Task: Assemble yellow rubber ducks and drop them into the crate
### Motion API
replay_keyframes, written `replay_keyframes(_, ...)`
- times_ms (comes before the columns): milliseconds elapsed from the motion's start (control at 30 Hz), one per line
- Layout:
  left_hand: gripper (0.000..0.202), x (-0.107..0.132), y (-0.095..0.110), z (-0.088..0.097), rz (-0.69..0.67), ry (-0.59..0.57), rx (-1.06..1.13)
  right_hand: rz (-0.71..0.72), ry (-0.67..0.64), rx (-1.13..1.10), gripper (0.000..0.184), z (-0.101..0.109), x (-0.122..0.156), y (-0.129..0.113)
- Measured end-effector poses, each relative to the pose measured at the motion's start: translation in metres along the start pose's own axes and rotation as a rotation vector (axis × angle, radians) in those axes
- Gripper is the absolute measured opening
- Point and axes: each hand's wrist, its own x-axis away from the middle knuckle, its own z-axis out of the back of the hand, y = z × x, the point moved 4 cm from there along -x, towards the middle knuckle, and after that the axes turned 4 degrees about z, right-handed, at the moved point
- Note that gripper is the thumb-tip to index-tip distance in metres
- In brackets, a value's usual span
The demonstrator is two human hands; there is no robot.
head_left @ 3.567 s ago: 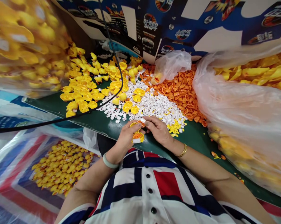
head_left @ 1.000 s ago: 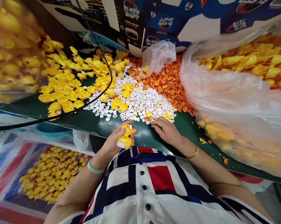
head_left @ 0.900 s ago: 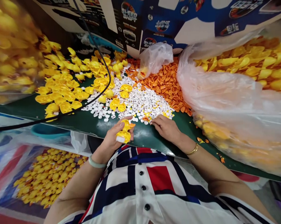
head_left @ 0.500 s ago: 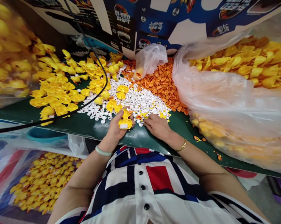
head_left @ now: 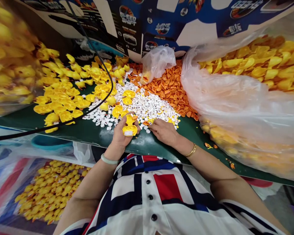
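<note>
My left hand (head_left: 120, 133) is shut on a yellow plastic duck body (head_left: 129, 125), with a white piece showing at its lower end (head_left: 128, 133). My right hand (head_left: 164, 129) rests at the edge of a heap of small white pieces with dark dots (head_left: 142, 107). Its fingertips lie just right of a small orange piece (head_left: 146, 123) and hold nothing I can see. Behind the white heap lies a mound of orange duck bills (head_left: 166, 88), and yellow duck parts (head_left: 61, 102) are spread to the left.
The heaps lie on a dark green table (head_left: 142, 143). Bulging plastic bags of yellow parts stand at the right (head_left: 240, 104) and left (head_left: 5, 78). A black cable (head_left: 95, 58) crosses the table, a printed cardboard box (head_left: 137, 26) stands behind, and loose yellow ducks (head_left: 49, 192) lie on plastic below left.
My hands have moved apart since the oldest frame, and my right hand now lies at the heap's edge. The duck body has turned slightly in my left hand, which has dropped lower.
</note>
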Motion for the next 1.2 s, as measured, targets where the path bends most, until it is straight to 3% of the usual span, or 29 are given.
replay_keyframes(233, 0.042, 0.0, -0.004, 0.007, -0.001, -0.014, -0.005, -0.024, -0.046, -0.023, 0.02, -0.002, -0.02, 0.007)
replay_keyframes(367, 0.042, 0.0, -0.005, 0.007, -0.01, -0.008, -0.009, -0.025, 0.068, -0.017, 0.021, -0.003, -0.019, 0.006)
replay_keyframes(533, 0.039, -0.001, -0.007, 0.009, -0.031, 0.069, 0.044, 0.257, 0.352, -0.076, 0.021, 0.006, -0.011, -0.025)
replay_keyframes(700, 0.036, -0.003, -0.01, 0.012, -0.071, 0.124, 0.023, 0.451, 0.407, 0.05, 0.028, 0.003, -0.012, -0.05)
replay_keyframes(967, 0.038, -0.001, -0.011, 0.013, -0.012, 0.169, 0.044, 0.468, 0.334, 0.032, 0.031, -0.008, -0.006, -0.05)
replay_keyframes(1100, 0.041, -0.001, -0.013, 0.013, -0.036, 0.177, 0.031, 0.311, 0.375, -0.18, 0.026, -0.019, -0.006, -0.051)
replay_keyframes(1200, 0.043, 0.0, -0.013, 0.013, -0.092, 0.181, 0.031, 0.161, 0.387, -0.428, 0.014, -0.016, -0.01, -0.046)
